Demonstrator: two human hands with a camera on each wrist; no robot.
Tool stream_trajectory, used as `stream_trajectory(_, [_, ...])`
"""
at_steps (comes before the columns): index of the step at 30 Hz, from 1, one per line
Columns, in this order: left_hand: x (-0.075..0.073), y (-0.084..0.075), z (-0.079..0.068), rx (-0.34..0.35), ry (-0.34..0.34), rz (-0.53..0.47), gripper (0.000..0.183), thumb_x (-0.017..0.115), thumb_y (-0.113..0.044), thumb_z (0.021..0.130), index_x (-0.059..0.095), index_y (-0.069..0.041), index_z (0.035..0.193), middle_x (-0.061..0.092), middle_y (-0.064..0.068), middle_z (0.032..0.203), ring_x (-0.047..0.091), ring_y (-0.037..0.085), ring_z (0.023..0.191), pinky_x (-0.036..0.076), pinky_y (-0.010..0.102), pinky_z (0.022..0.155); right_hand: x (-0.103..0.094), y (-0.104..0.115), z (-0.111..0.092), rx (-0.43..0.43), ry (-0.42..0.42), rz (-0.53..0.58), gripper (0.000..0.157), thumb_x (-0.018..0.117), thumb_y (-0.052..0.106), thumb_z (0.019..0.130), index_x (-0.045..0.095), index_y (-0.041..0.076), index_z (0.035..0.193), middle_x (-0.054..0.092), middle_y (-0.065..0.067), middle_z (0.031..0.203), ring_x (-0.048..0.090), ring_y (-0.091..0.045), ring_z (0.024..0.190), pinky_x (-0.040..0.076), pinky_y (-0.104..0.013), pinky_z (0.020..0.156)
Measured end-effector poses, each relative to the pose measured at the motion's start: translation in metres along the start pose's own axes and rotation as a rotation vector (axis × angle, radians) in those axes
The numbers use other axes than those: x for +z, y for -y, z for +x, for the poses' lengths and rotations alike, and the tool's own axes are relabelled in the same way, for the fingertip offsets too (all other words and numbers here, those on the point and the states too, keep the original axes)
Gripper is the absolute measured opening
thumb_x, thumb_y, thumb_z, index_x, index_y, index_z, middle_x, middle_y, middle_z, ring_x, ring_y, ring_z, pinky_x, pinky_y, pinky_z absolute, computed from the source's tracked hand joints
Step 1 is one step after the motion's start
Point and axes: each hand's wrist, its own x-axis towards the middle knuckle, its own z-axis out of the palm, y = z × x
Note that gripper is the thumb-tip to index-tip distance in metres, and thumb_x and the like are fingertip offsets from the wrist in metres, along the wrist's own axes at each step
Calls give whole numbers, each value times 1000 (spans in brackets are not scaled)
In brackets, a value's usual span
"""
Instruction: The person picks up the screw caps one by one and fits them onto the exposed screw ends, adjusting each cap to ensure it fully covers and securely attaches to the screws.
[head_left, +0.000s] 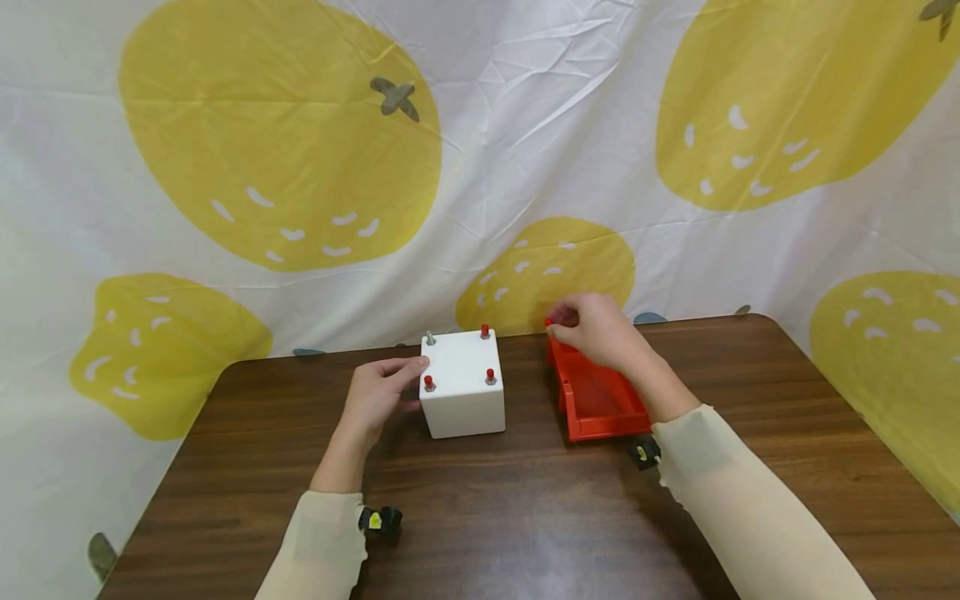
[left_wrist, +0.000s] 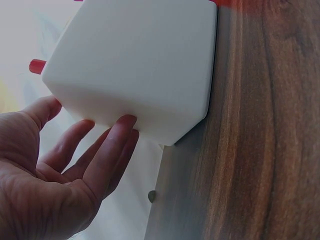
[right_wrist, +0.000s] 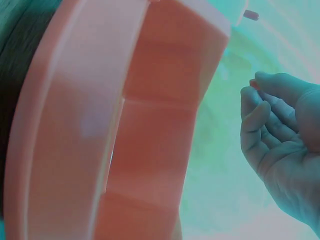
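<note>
A white box (head_left: 459, 363) stands upright on the table with metal posts at its top corners. Red caps (head_left: 490, 375) cover three posts; the far-left post (head_left: 431, 338) shows bare metal. My left hand (head_left: 378, 393) rests against the box's left side, thumb at the top edge and fingertips on the side face, as the left wrist view also shows. Over the far end of a red bin (head_left: 600, 427), my right hand (head_left: 596, 329) pinches a small red cap (right_wrist: 254, 84) between thumb and index finger. The other fingers of that hand are curled inward.
The brown wooden table (head_left: 480, 500) has its back edge just behind the box and bin. A white cloth (head_left: 517, 150) with yellow fruit prints hangs behind it. Black wrist cameras (head_left: 381, 520) sit at both cuffs, the right one close to the bin's near corner.
</note>
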Motion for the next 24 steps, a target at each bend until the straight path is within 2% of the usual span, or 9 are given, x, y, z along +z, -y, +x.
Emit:
stream_trajectory(12, [0,0,0,-10,-5,17,48,79,-36,98,73,0,130,71,16,129,72,27,109,66,38,79,3,21,4,-9,-24,106,17,80,15,96,79,5,110,76,-7,101,69,-24,93,60,-40,83])
stream_trajectory(24, [0,0,1,-8,-11,18,48,80,-36,98,74,0,130,72,16,128,72,27,109,66,39,79,13,42,12,-50,-7,140,18,81,16,95,80,5,109,76,-5,101,68,-23,92,60,-39,82])
